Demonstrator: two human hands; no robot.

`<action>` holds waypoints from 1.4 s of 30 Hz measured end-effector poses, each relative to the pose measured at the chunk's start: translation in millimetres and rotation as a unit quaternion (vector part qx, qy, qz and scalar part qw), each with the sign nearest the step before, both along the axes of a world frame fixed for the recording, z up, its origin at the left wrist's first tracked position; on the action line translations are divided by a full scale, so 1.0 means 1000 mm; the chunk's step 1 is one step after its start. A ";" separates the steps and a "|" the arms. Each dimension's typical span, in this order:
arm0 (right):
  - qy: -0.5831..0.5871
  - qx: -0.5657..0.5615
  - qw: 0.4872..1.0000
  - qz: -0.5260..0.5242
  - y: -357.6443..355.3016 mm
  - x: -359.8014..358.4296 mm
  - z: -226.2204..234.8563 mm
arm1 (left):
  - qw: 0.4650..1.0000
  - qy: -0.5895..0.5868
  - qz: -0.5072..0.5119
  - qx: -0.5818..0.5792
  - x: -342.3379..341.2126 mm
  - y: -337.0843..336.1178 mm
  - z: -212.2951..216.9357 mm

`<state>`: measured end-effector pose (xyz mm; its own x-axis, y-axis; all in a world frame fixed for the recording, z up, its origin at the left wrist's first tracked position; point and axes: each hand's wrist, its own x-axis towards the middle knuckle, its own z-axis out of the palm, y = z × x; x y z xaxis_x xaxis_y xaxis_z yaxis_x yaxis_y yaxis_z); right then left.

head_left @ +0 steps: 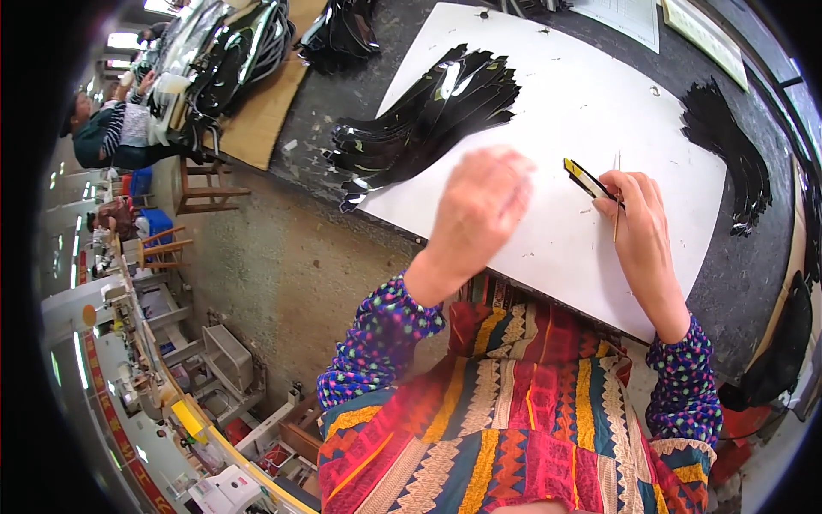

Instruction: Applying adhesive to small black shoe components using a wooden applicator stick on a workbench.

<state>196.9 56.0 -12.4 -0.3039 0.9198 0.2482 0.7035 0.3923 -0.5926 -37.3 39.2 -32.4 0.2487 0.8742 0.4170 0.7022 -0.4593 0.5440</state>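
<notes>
Off the near edge of the dark table (310, 130), toward its left, a brownish floor (257, 248) with a wooden stool (210, 194); farther out from that edge, a long row of workbenches (165, 319), a red banner (116, 418) and bright strip lights (80, 360).

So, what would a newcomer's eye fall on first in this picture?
Probably the large white board on the dark tabletop, with a fanned bundle of glossy black strips across its left edge. Next comes the right hand over the board, pinching a slim black strip with a yellow end and a thin brown stick. Below, the multicoloured zigzag-striped garment stands out.
</notes>
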 end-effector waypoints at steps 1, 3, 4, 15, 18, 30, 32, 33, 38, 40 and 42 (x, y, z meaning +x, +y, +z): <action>-0.012 -0.020 1.000 0.006 0.002 0.001 0.001 | 1.000 0.007 -0.003 0.006 -0.005 0.006 0.004; 0.007 -0.049 0.999 -0.005 0.004 0.000 0.001 | 0.977 0.122 0.168 0.045 -0.015 0.017 0.014; 0.019 -0.085 0.996 -0.012 0.004 0.000 0.001 | 0.968 0.135 0.209 0.037 -0.021 0.022 0.016; 0.090 -0.103 0.990 0.020 0.016 0.005 -0.011 | 0.959 0.160 0.233 -0.022 -0.042 0.041 0.010; 0.059 -0.030 0.996 0.058 0.024 0.012 -0.018 | 0.957 0.179 0.226 0.026 -0.041 0.039 0.002; 0.001 0.082 0.988 0.128 0.112 0.059 -0.022 | 0.950 0.164 0.266 0.027 -0.051 0.044 0.010; 0.011 0.107 0.984 0.144 0.110 0.060 -0.025 | 0.952 0.119 0.282 -0.020 -0.053 0.044 0.014; 0.021 0.125 0.982 0.139 0.107 0.061 -0.028 | 0.952 0.120 0.282 -0.020 -0.053 0.046 0.017; 0.028 0.213 0.968 0.132 0.099 0.063 -0.032 | 0.962 0.003 0.271 -0.039 -0.052 0.052 0.023; -0.001 0.251 0.956 0.154 0.097 0.059 -0.027 | 0.961 0.008 0.273 -0.043 -0.052 0.049 0.025; 0.007 0.252 0.956 0.151 0.098 0.058 -0.029 | 0.960 0.012 0.275 -0.044 -0.053 0.047 0.025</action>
<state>254.5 153.8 -41.6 -0.5303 0.5533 0.6424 0.5054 0.8146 -0.2844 -89.9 86.4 -7.7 -0.2515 0.9080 0.3351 0.8385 0.0315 0.5441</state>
